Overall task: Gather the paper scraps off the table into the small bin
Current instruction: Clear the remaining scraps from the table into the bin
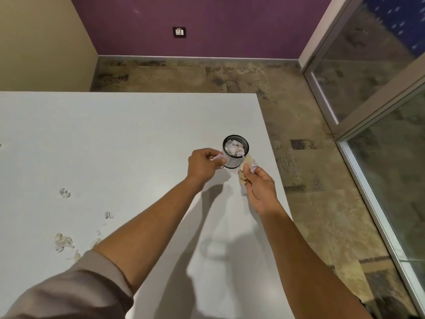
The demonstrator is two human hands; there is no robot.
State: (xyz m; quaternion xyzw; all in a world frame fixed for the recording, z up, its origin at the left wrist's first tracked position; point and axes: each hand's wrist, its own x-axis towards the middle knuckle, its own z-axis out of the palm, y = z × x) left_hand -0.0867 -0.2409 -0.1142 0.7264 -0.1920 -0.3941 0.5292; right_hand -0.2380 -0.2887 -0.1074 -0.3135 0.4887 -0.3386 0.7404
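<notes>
Left grip: my left hand (202, 165) is closed around a pale, white-lilac scrap (217, 157), fingers curled in, with the paper poking out toward the bin.
Right grip: my right hand (258, 186) is pinched shut on a bunch of tan and white scraps (247, 165), thumb on top, and the wad sticks out past my fingertips.
Bin: the small bin (235, 151), a dark mesh cup, stands upright on the bench (115, 134) near its right edge, between my two hands and just beyond them. It already holds a heap of torn paper (234, 148).
Key relation: the bin mouth lies ahead of both grips and slightly inward, to the right of my left hand and to the left of my right. My left-hand scrap looks to be level with the rim and just beside it. My right-hand bunch overlaps the bin's lower right wall in this view; I cannot tell if it touches.
Nearer hand: the left, I judge, since its paper is nearest the opening.
Arm pose: both forearms are stretched forward and converge on the bin. My left wrist is bent with the knuckles up, and my right hand is turned palm-in.
Next move, as I judge it: carry each handful over the rim and let go.
Left to do: loose scraps (63, 241) lie far left on the bench, well apart from the bin.
</notes>
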